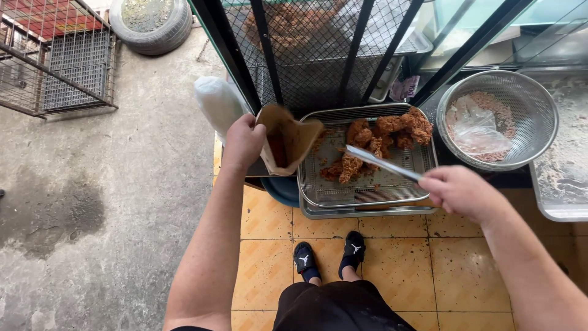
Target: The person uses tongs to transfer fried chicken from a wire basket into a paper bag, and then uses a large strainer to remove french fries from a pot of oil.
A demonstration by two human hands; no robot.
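Floor [343, 227]: yellow tiles, stood on in black sandals [329, 254].
Right hand [460, 191]: closed around metal tongs [383, 163], tips laid over the fried chicken [380, 138].
Left hand [243, 142]: closed on a brown paper bag [286, 142], mouth held open beside the tray [367, 196].
Chicken: piled on the tray's wire rack.
Sieve [497, 117]: set right of the tray, crumbs and clear plastic inside.
Tyre [150, 24]: lain on concrete, far left.

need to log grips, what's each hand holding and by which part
Left hand holds an open brown paper bag by its rim; right hand holds metal tongs by the handle end.
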